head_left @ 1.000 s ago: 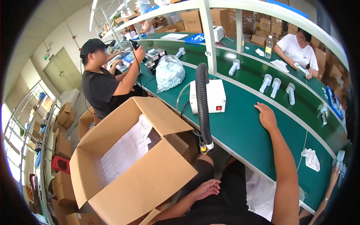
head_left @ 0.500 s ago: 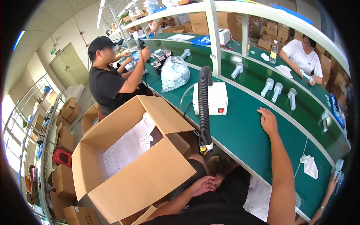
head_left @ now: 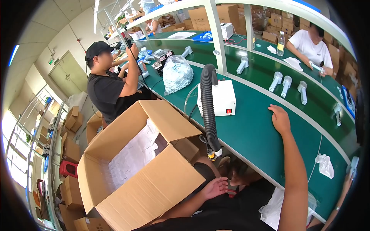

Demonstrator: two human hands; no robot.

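Observation:
My right hand [head_left: 280, 120] rests on the green bench top [head_left: 250, 134], to the right of a white machine box with a red switch [head_left: 221, 101]. It holds nothing, and its fingers lie loosely extended. Low over my lap is my left hand [head_left: 216, 188], palm partly turned up, fingers apart and nothing in them. A big open cardboard carton [head_left: 150, 184] stands just left of that hand, with white sheet-like packing [head_left: 133, 156] inside. From the white box a black corrugated hose [head_left: 208, 111] arches down past the bench edge.
Grey-white handle-shaped parts [head_left: 276, 81] lie on the dark green conveyor [head_left: 258, 77]. A clear bag of pale pieces [head_left: 178, 75] sits on the bench. One co-worker [head_left: 110, 84] works at left, another [head_left: 312, 50] across the belt. Crumpled white plastic [head_left: 325, 165] lies at right.
My left hand has shifted slightly right and its fingers have spread. My right hand stays on the bench. The left co-worker's hand with a dark tool has risen. The view has tilted a little.

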